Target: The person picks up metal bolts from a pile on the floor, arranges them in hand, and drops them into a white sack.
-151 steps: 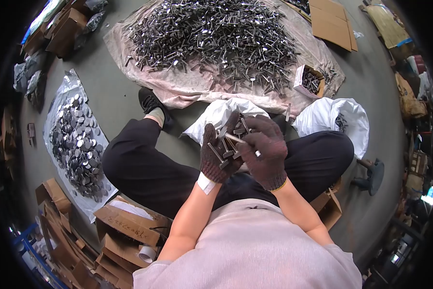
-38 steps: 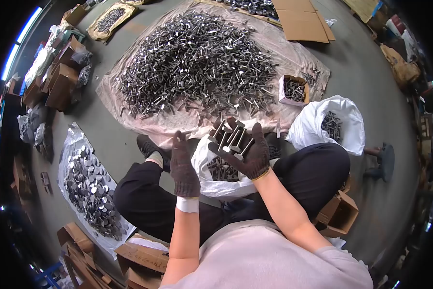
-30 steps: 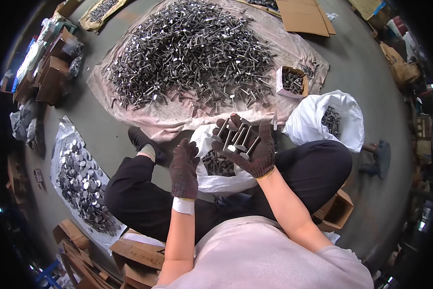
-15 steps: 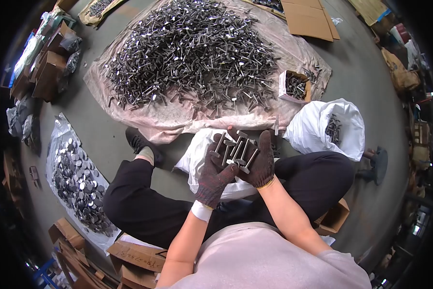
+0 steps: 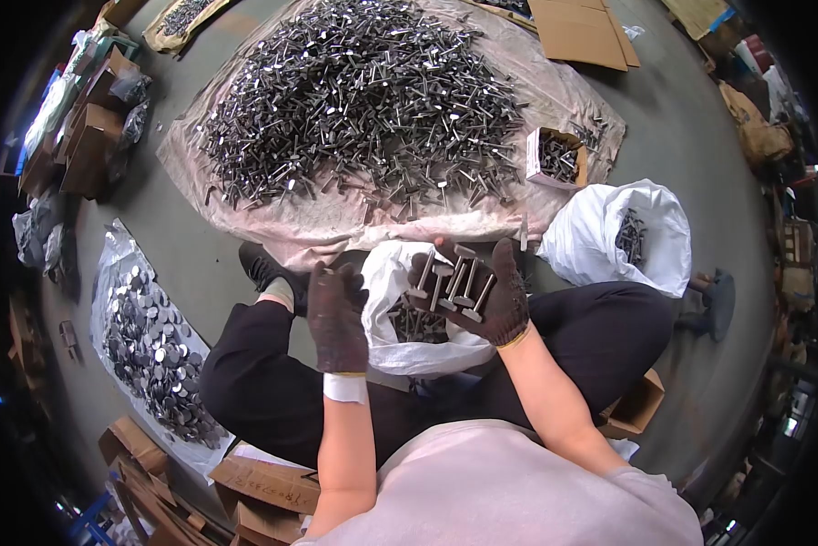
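Note:
Several metal bolts with flat heads (image 5: 459,280) lie across the upturned palm of my right hand (image 5: 503,315), which wears a dark knitted glove. My left hand (image 5: 338,320), gloved too, is raised to the left, apart from the right one, its fingers loosely bent and separated; no object shows in it. Between my legs stands an open white sack (image 5: 427,357) with more bolts inside, just below and between the hands. Beyond it, a large pile of bolts (image 5: 363,100) covers a pinkish cloth (image 5: 309,238).
A small box of bolts (image 5: 535,164) sits on the cloth's right part, near a second white sack (image 5: 577,232). Round metal discs (image 5: 159,346) lie on plastic sheeting at left. Cardboard boxes (image 5: 263,482) are beside me, and flat cardboard (image 5: 577,32) lies at top right.
My left hand touched the bolts beside my right hand half a second ago; it has moved left and away. The bolts remain on my right palm, and the near sack's opening shows again.

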`<state>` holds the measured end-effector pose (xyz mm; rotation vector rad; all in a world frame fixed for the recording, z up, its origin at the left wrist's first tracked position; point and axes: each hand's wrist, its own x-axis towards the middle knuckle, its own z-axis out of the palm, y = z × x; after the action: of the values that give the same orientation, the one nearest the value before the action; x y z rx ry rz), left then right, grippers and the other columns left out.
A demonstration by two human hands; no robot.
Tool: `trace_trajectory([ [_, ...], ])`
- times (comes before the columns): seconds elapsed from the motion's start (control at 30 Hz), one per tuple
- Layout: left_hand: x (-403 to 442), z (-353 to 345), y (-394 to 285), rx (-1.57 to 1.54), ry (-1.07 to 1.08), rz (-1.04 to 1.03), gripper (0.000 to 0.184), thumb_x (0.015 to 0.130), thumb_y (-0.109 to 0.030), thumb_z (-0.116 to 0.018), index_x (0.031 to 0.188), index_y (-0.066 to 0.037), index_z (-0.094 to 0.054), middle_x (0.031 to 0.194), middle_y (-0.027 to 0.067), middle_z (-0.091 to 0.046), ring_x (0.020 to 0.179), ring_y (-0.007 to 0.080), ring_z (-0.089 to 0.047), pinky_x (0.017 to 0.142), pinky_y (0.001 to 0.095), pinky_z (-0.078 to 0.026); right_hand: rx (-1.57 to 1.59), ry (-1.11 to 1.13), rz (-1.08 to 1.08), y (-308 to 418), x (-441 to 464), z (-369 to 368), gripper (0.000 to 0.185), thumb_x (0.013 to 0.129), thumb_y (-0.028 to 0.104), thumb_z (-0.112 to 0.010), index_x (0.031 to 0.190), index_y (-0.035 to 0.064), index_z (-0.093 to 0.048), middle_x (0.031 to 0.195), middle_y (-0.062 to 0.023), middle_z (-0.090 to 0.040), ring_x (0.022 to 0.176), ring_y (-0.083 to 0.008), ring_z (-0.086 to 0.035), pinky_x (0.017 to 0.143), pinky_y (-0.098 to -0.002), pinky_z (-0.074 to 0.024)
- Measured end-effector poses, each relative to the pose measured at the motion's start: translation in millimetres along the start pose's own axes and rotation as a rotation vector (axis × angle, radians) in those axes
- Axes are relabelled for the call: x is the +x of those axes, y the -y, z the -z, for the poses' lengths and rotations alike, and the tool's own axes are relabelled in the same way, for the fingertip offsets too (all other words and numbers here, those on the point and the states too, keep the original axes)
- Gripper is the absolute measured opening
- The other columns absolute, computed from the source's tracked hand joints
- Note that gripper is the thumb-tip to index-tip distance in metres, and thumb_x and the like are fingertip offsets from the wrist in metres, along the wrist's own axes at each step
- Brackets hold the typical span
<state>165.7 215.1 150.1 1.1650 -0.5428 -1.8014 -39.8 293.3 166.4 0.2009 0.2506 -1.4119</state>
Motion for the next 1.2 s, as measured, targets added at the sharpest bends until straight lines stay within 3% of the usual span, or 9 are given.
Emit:
trace_trajectory([
  [0.07, 8.5, 8.5, -3.9, -0.169, -0.12, 0.051, 0.057, 0.094, -0.033, -0.069, 0.143, -0.012, -0.048, 0.121, 0.0085, -0.066, 0.103, 0.0205, -0.064, 0.091, 0.039, -0.049, -0.06, 0.031, -0.031, 2.0, -0.8, 8.6, 0.088, 0.085, 0.07, -0.061, 0.145, 0.0061, -0.047, 0.135, -0.0188, -0.06, 0.13, -0.0347, -0.054, 0.11, -0.0528, -0.0441],
  [0.23, 19.8, 16.8, 11.4, -0.008, -0.071, -0.098, 0.053, 0.099, -0.029, -0.063, 0.143, -0.004, -0.048, 0.113, 0.0067, -0.066, 0.1, 0.0156, -0.062, 0.086, 0.031, -0.049, -1.329, -0.522, -0.17, -4.6, -11.8, 42.4, 0.049, 0.106, 0.041, -0.05, 0.135, 0.0026, -0.06, 0.13, -0.0031, -0.063, 0.12, -0.0129, -0.054, 0.103, -0.0318, -0.0415],
  [0.3, 10.2, -11.3, 0.5, -0.028, -0.195, -0.094, 0.049, 0.1, -0.026, -0.06, 0.14, 0.001, -0.049, 0.111, 0.005, -0.065, 0.098, 0.0146, -0.061, 0.086, 0.029, -0.05, -0.967, -0.518, -0.151, 7.9, -23.2, 28.0, 0.047, 0.106, 0.036, -0.053, 0.137, 0.002, -0.058, 0.13, -0.0025, -0.062, 0.119, -0.0126, -0.054, 0.104, -0.0317, -0.0421],
  [0.37, 16.4, -0.1, 10.4, -0.029, -0.08, -0.099, 0.047, 0.1, -0.026, -0.059, 0.138, -0.001, -0.051, 0.111, 0.0019, -0.065, 0.097, 0.0117, -0.06, 0.083, 0.0264, -0.048, -1.225, -0.229, 0.018, 32.6, -22.7, -12.6, 0.045, 0.104, 0.032, -0.056, 0.137, 0.0014, -0.057, 0.131, -0.0032, -0.062, 0.119, -0.0134, -0.055, 0.105, -0.0313, -0.0425],
  [0.57, 21.3, -14.7, 10.5, -0.078, -0.032, -0.083, 0.039, 0.096, -0.022, -0.061, 0.13, -0.003, -0.057, 0.097, 0.0061, -0.068, 0.08, 0.0146, -0.063, 0.072, 0.0303, -0.05, -1.964, -0.328, 0.073, 98.6, -14.4, -100.4, 0.046, 0.103, 0.043, -0.048, 0.138, 0.0136, -0.059, 0.134, -0.0158, -0.062, 0.128, -0.032, -0.057, 0.106, -0.0384, -0.0458],
  [0.63, 21.2, -19.8, 11.5, -0.056, -0.06, -0.032, 0.042, 0.095, -0.026, -0.062, 0.131, -0.006, -0.055, 0.099, 0.0091, -0.068, 0.081, 0.0192, -0.064, 0.071, 0.0338, -0.051, -2.777, 0.246, 0.238, 117.0, -4.7, -107.0, 0.044, 0.1, 0.045, -0.049, 0.131, 0.0157, -0.061, 0.128, -0.0153, -0.066, 0.123, -0.0328, -0.06, 0.104, -0.0428, -0.0468],
  [0.7, 27.2, -18.0, 16.5, -0.075, -0.008, 0.068, 0.045, 0.094, -0.027, -0.062, 0.133, -0.008, -0.052, 0.1, 0.0102, -0.068, 0.08, 0.0231, -0.064, 0.07, 0.0371, -0.051, -2.488, -0.258, -0.159, 110.9, -0.7, -141.0, 0.046, 0.096, 0.048, -0.047, 0.128, 0.0177, -0.062, 0.125, -0.016, -0.066, 0.117, -0.0346, -0.063, 0.101, -0.0488, -0.0464],
  [0.77, 40.5, -20.7, 21.1, -0.157, 0.043, 0.115, 0.046, 0.091, -0.028, -0.066, 0.131, -0.01, -0.053, 0.099, 0.0114, -0.068, 0.079, 0.0275, -0.064, 0.069, 0.0441, -0.055, -2.479, -0.004, -0.145, 126.2, 23.2, -114.0, 0.047, 0.095, 0.047, -0.047, 0.125, 0.0154, -0.064, 0.125, -0.0168, -0.066, 0.116, -0.0357, -0.063, 0.1, -0.0491, -0.0463],
  [1.2, 62.9, -49.4, 17.0, -0.075, 0.218, 0.238, 0.043, 0.097, -0.031, -0.06, 0.134, -0.013, -0.053, 0.101, 0.013, -0.068, 0.069, 0.0216, -0.059, 0.061, 0.04, -0.053, -2.587, -0.105, -0.383, 111.0, 48.5, -150.7, 0.052, 0.093, 0.045, -0.048, 0.122, 0.0079, -0.069, 0.127, -0.0163, -0.067, 0.116, -0.035, -0.064, 0.098, -0.0465, -0.0494],
])
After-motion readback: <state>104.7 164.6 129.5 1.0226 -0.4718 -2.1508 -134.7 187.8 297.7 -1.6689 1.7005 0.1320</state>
